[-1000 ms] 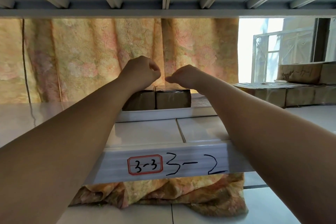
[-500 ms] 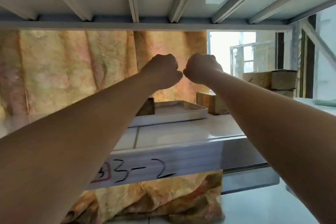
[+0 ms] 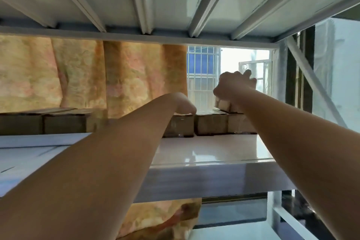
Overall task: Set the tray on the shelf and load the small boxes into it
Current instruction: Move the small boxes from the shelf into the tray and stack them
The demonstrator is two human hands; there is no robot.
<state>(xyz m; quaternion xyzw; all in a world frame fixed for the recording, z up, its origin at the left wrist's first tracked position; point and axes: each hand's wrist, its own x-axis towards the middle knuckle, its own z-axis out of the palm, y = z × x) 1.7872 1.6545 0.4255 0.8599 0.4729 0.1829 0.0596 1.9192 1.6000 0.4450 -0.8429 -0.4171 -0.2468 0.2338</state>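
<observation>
While the right hand [image 3: 233,88] curls its fingers round a small box [image 3: 224,105], held right over the row of boxes [image 3: 211,124] at the back of the shelf [image 3: 204,152], the left hand [image 3: 184,106] bends down at the wrist onto the top of a neighbouring box [image 3: 180,125]. Its fingers are hidden, so I cannot tell whether it grips. Further left, two more boxes [image 3: 64,122] sit in what seems to be the pale tray [image 3: 39,139], blurred here. A patterned curtain [image 3: 87,74] hangs behind the shelf.
</observation>
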